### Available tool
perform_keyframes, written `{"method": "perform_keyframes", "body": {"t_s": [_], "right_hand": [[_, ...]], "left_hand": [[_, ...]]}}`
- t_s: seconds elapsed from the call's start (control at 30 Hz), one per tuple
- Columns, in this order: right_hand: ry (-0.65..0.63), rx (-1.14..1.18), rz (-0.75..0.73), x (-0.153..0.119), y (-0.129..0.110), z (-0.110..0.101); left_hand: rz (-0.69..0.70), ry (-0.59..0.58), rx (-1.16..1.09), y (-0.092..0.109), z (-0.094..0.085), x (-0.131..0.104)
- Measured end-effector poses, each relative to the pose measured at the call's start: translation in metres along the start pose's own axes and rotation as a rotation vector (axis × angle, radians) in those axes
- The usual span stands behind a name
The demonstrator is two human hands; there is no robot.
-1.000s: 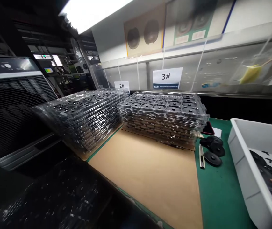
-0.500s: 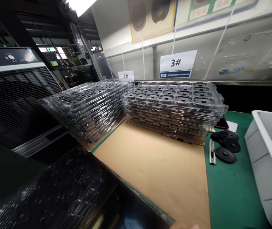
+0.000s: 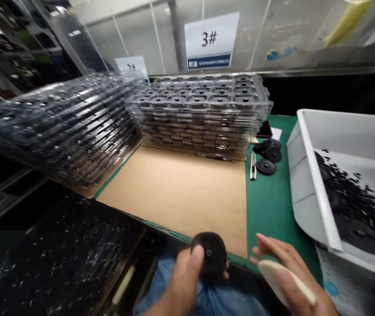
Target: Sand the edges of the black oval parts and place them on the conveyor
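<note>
My left hand [image 3: 181, 277] grips a round black plastic disc [image 3: 214, 250] with a small hole at its centre, thumb on its face and fingertips at its far edge. The disc is held above my lap by the table's front edge. To its right, my right hand [image 3: 294, 259] is closed on a flat cream-coloured tool handle [image 3: 269, 268], with the thumb along it. The tool's working end cannot be made out. The two hands are apart.
Clear trays of black discs are stacked at the back [image 3: 196, 118] and left [image 3: 85, 127]. A white bin [image 3: 315, 188] with black discs and scraps stands right. On the green mat [image 3: 268, 206] lie loose discs [image 3: 266, 166] and a cream utility knife [image 3: 253, 166]. Brown cardboard [image 3: 177, 188] covers the middle.
The view has swung right and down, so the bin's contents now show. Both hands have come into view, the left with a black disc and the right with the cream tool.
</note>
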State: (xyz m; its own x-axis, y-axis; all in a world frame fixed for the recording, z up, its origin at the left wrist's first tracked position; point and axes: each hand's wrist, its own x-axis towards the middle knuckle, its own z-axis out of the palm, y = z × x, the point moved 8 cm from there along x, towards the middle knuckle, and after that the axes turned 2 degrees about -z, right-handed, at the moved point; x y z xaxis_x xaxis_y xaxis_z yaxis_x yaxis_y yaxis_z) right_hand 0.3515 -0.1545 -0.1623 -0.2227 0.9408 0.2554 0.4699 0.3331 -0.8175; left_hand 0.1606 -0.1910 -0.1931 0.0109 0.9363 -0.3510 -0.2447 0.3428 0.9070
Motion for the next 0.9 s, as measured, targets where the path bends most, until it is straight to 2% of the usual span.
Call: {"method": "perform_keyframes", "body": {"t_s": [0.1,0.17,0.27,0.37,0.47,0.57,0.67,0.8,0.9], "right_hand": [[-0.029,0.131,0.092,0.004,-0.005,-0.008],[0.007,0.175,0.079,0.005,-0.016,-0.007],[0.079,0.137,-0.127,0.006,-0.044,0.0],[0.049,0.094,-0.299,0.006,-0.061,0.014],[-0.004,0.086,-0.322,0.006,-0.06,0.028],[-0.001,0.088,-0.31,0.008,-0.059,0.036],[-0.006,0.082,-0.359,0.008,-0.064,0.04],[-0.056,0.0,-0.356,0.004,-0.059,0.039],[-0.061,-0.013,-0.331,0.001,-0.055,0.037]], "left_hand": [[0.006,-0.033,0.082,0.013,0.0,0.0],[0.021,-0.026,0.128,0.018,0.0,-0.001],[0.067,-0.019,0.197,0.022,0.001,-0.005],[0.116,0.016,0.285,0.026,0.0,-0.009],[0.176,0.032,0.355,0.029,0.0,-0.012],[0.219,-0.068,0.382,0.025,0.01,-0.014],[0.163,-0.136,0.348,0.015,0.013,-0.014],[0.067,-0.021,0.295,0.008,-0.001,-0.011],[0.071,-0.022,0.306,0.006,0.001,-0.011]]}}
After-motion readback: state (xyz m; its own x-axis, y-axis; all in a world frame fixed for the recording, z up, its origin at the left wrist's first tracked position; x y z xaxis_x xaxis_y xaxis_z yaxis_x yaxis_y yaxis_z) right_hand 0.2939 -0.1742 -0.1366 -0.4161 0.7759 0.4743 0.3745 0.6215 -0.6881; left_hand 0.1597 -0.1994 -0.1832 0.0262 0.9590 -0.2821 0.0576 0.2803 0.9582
